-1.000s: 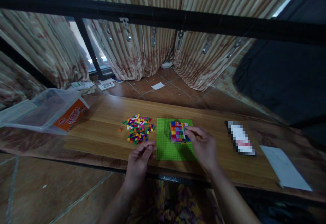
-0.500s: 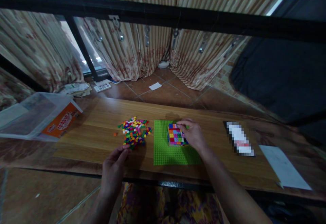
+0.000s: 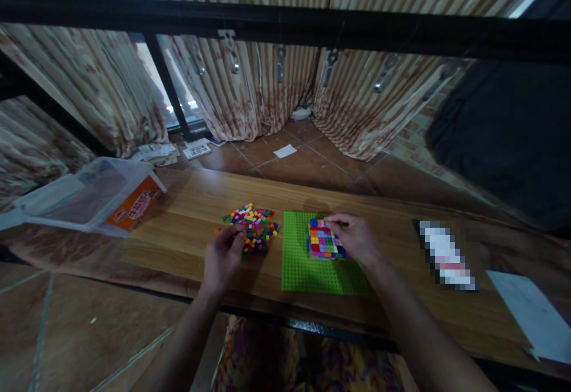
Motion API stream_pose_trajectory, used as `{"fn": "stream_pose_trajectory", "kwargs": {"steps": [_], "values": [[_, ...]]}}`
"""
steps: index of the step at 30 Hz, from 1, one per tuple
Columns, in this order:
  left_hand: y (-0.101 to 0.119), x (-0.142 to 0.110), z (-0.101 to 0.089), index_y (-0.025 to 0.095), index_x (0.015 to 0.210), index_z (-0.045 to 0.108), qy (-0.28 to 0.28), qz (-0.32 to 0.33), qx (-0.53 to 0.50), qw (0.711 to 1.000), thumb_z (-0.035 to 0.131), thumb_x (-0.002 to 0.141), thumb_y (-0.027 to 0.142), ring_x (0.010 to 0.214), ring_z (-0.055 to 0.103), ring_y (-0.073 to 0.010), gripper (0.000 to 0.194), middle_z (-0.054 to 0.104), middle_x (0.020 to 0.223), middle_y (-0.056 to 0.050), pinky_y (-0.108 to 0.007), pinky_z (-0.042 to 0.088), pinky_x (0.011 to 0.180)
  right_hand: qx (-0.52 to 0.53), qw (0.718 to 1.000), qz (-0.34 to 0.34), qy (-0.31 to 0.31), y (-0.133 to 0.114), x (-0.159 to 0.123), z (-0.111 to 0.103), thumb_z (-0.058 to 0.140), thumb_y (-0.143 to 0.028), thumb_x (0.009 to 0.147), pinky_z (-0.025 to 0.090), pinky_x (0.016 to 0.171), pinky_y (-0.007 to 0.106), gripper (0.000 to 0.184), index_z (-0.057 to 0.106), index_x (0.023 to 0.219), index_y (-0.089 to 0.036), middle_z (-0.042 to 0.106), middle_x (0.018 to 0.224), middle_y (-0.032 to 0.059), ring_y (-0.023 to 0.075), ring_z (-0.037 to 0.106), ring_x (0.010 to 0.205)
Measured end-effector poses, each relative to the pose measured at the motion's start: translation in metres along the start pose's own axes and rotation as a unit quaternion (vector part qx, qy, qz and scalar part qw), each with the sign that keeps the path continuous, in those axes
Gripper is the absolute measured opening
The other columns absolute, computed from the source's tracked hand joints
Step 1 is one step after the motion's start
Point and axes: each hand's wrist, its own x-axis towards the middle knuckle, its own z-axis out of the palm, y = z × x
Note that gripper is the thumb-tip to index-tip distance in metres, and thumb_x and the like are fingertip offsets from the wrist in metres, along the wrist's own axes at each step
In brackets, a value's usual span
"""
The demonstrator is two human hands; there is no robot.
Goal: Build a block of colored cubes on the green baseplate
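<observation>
A green baseplate (image 3: 312, 270) lies on the wooden table (image 3: 187, 213). On it stands a square block of many-coloured small bricks (image 3: 325, 242). My right hand (image 3: 360, 242) rests against the block's right side, fingers curled over its far edge. A loose pile of small coloured bricks (image 3: 255, 225) lies left of the plate. My left hand (image 3: 223, 258) is at the pile's near left edge, fingers pinched together among the bricks; what they hold is too small to see.
A clear plastic tub (image 3: 89, 193) with an orange label lies tipped at the table's left end. A dark flat object (image 3: 446, 255) and a white sheet (image 3: 530, 314) lie at the right. Curtains and a black bar stand behind.
My left hand has moved from the table's near edge up to the brick pile. My right hand has shifted to the block's right side and far edge.
</observation>
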Motion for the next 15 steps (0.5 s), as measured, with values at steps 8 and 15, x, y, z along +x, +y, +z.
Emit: {"fn": "stream_pose_trajectory", "kwargs": {"steps": [8, 15], "values": [[0.025, 0.049, 0.035, 0.018, 0.100, 0.070, -0.111, 0.193, 0.349, 0.910, 0.050, 0.083, 0.019, 0.097, 0.061, -0.0176, 0.027, 0.066, 0.107, -0.009, -0.029, 0.046, 0.090, -0.004, 0.999, 0.005, -0.031, -0.003, -0.001, -0.002, 0.058, -0.034, 0.078, 0.048, 0.071, 0.030, 0.020, 0.074, 0.079, -0.023, 0.073, 0.083, 0.0033, 0.0184, 0.065, 0.076], [0.031, 0.065, 0.060, 0.014, 0.091, 0.072, -0.139, 0.195, 0.496, 0.834, 0.047, 0.084, 0.024, 0.100, 0.060, -0.0226, 0.028, 0.066, 0.105, -0.013, -0.033, 0.044, 0.091, 0.020, 0.999, 0.022, -0.030, -0.005, -0.004, -0.002, 0.059, -0.034, 0.079, 0.049, 0.074, 0.031, 0.020, 0.075, 0.083, -0.023, 0.074, 0.086, 0.0031, 0.0184, 0.066, 0.078]]}}
